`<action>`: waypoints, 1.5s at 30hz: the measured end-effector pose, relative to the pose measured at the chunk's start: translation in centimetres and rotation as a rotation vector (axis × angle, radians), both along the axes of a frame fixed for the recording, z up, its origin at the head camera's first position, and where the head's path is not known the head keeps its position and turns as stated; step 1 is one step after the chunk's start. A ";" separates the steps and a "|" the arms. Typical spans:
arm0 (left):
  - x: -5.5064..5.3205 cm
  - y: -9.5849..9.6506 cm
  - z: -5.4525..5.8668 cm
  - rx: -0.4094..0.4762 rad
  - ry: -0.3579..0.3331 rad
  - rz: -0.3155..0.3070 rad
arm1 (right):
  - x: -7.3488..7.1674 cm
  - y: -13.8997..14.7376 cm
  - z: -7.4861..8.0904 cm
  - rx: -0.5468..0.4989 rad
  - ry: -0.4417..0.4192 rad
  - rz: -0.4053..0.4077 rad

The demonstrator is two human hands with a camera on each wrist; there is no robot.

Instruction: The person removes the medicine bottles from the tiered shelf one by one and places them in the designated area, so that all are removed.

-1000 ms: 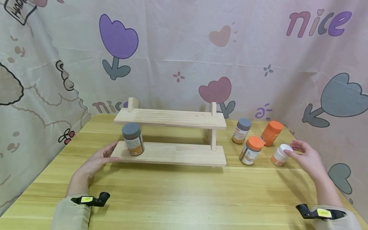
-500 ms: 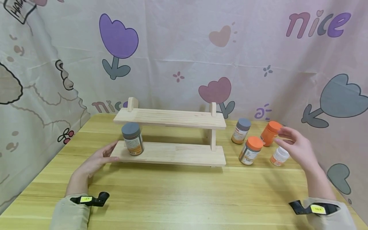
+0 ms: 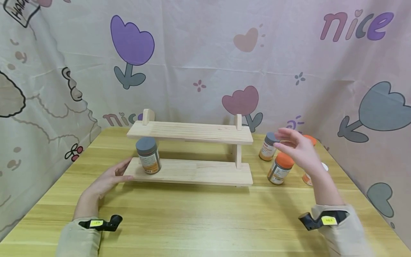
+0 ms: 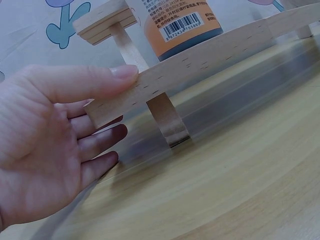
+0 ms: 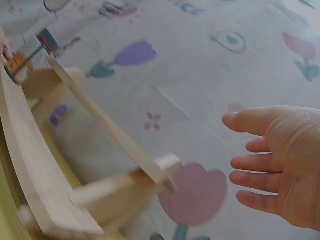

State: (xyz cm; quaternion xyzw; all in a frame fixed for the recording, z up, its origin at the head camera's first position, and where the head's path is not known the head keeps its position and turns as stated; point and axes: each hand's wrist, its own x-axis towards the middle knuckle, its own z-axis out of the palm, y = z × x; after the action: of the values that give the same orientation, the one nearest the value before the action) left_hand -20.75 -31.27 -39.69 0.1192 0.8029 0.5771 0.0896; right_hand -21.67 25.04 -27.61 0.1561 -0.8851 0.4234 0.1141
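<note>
A two-tier wooden shelf (image 3: 192,172) stands on the table. My left hand (image 3: 107,179) grips its lower board at the left end, thumb on top and fingers below, as the left wrist view shows of the board (image 4: 200,70). On that board stands a grey-capped bottle (image 3: 148,155), upright. My right hand (image 3: 298,151) hovers over the bottles at the right, fingers loosely extended and nothing held. Nearest it are a grey-capped bottle (image 3: 267,148) and an orange-capped bottle (image 3: 280,169). Behind the hand and wrist, an orange bottle (image 3: 310,139) and a white-capped bottle (image 3: 307,179) are mostly hidden.
The wood-grain table (image 3: 199,217) extends in front of the shelf. A patterned cloth (image 3: 192,46) hangs behind and along both sides. The shelf's upper board (image 3: 192,132) overhangs the back of the lower one.
My right hand has left the white-capped bottle and moved leftward and up, past the orange bottle, toward the grey-capped bottle. The left hand and shelf have stayed put.
</note>
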 end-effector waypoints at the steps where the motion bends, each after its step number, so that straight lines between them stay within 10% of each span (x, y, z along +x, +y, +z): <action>1: 0.0 0.0 0.0 0.000 0.000 0.001 | -0.1 -0.6 0.2 -0.004 -0.011 0.014; 27: 0.3 -0.1 0.1 -0.013 0.000 0.000 | -2.1 -14.8 -1.1 -0.180 -0.093 0.468; 45: -0.1 -0.2 -0.1 0.002 0.007 -0.017 | -2.5 -25.5 -2.9 -0.152 -0.188 0.511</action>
State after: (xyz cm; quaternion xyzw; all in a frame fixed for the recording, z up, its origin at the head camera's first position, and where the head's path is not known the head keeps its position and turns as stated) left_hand -20.81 -31.50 -39.77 0.1283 0.8016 0.5766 0.0916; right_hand -24.22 -0.50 -30.54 0.3253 -0.7895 0.5161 -0.0674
